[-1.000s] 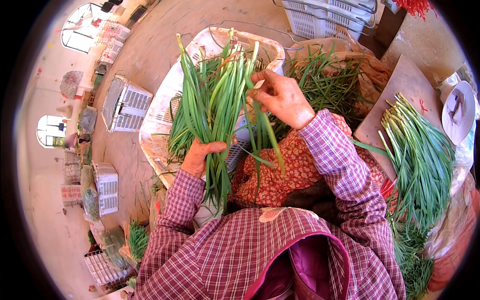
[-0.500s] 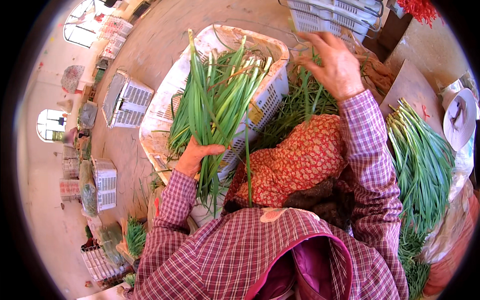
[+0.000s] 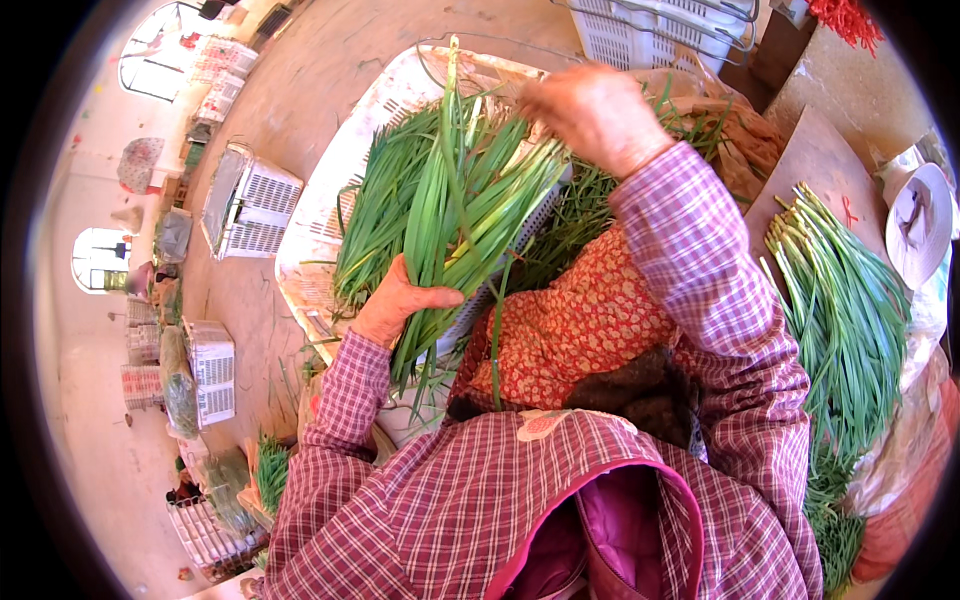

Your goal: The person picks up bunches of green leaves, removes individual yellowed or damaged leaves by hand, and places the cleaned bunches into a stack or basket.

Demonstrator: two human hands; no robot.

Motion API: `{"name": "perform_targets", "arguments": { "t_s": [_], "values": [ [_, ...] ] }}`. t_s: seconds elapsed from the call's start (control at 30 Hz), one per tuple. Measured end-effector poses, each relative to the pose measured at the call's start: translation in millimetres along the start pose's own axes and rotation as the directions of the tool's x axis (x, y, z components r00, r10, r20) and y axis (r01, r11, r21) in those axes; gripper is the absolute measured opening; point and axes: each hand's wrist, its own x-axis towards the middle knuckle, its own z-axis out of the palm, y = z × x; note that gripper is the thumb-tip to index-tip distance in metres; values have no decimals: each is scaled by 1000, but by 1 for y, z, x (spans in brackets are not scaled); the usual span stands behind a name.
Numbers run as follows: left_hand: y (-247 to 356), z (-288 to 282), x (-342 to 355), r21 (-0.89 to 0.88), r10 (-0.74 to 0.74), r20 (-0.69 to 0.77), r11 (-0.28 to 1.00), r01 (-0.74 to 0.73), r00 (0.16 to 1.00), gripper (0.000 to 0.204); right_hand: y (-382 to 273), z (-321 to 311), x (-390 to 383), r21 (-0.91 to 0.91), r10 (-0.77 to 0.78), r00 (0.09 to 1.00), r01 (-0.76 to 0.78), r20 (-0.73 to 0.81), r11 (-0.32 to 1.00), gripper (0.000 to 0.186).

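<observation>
My left hand [image 3: 405, 300] is wrapped round a loose bunch of long green leafy stalks [image 3: 445, 225] with pale ends pointing away from me, over a white plastic basket [image 3: 305, 260]. More greens lie in the basket. My right hand [image 3: 585, 110] is beside the pale upper ends, its curled fingers blurred and partly hidden, so I cannot tell what they hold. Under my right arm is red floral cloth [image 3: 575, 325], with loose leaves [image 3: 550, 230] behind it. A neater bundle of greens [image 3: 830, 330] lies on a board [image 3: 790, 165] at the right.
White slotted crates [image 3: 255, 205] stand on the floor [image 3: 260, 100] at the left, with more along the wall. Another crate [image 3: 640, 35] with metal handles is at the top. A pale hat [image 3: 915, 230] rests at the far right beside crumpled plastic [image 3: 880, 460].
My right hand drew away from the bunch toward the upper right, then came back left to its tips. The top of the held bunch has fanned out rightward; my left hand stayed round it.
</observation>
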Motion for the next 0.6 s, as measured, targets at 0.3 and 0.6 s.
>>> {"name": "perform_targets", "arguments": {
  "t_s": [0.3,0.6],
  "values": [
    [-2,-4,0,-25,29,-88,999,-32,996,74,23,-30,-33,-145,-17,992,-1,-128,989,45],
    [6,6,6,-83,-7,-25,997,5,1000,72,-28,2,-33,104,-281,958,286,-55,953,22]
  ]
}}
